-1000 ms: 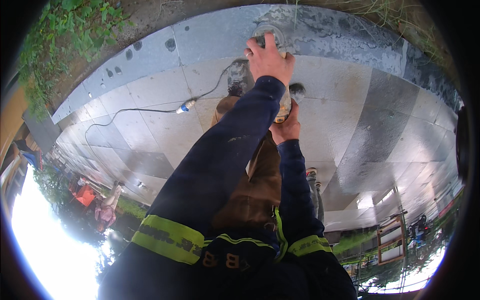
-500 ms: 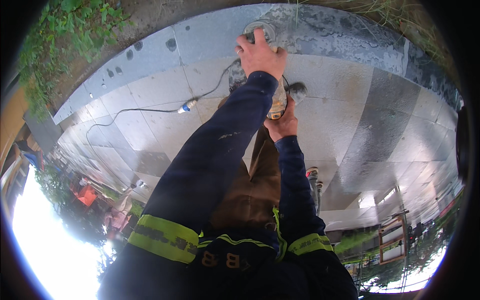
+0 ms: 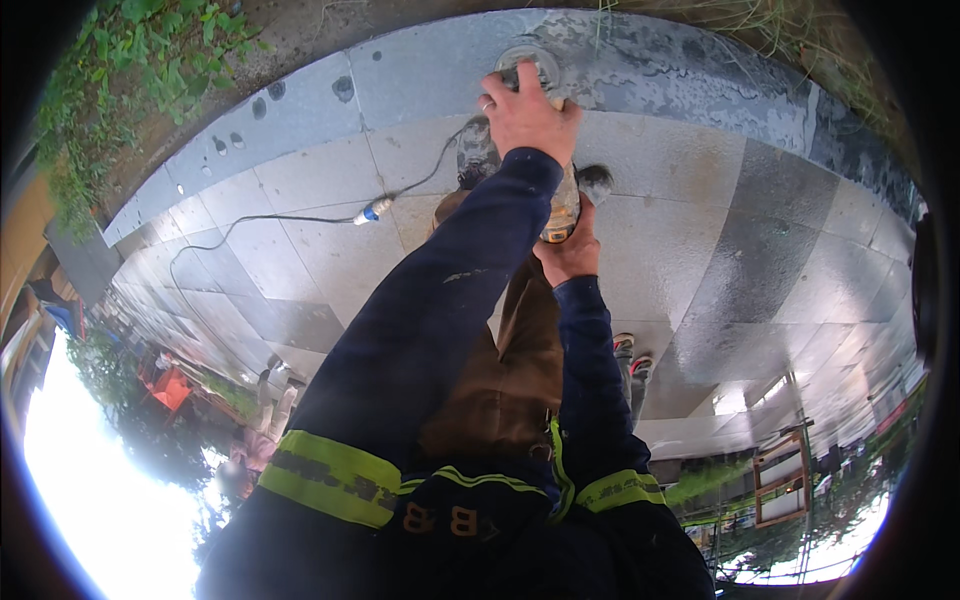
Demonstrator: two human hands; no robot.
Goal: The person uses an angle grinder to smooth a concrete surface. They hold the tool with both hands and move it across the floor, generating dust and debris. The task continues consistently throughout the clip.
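A yellow-and-black angle grinder (image 3: 563,222) with a round head (image 3: 528,66) rests at the grey stone border (image 3: 430,72) along the far edge of the paving. My left hand (image 3: 530,122) is closed over its front, fingers bent around the head. Nearer to me, my right hand (image 3: 572,252) wraps the rear end of the grinder's body. My left forearm hides much of the tool's middle, and the underside of the disc is out of sight.
A dark cable with a blue-and-white connector (image 3: 373,210) lies across the pale tiles (image 3: 310,180) on the left. Leafy plants (image 3: 150,60) and soil border the far left. Another person's shoes (image 3: 637,362) stand behind me on the right. My dusty boot (image 3: 476,150) is near the cable.
Both hands and the grinder have shifted slightly right and toward me. More of the other person's shoes shows at the right, and light-coloured legs have shifted at the lower left.
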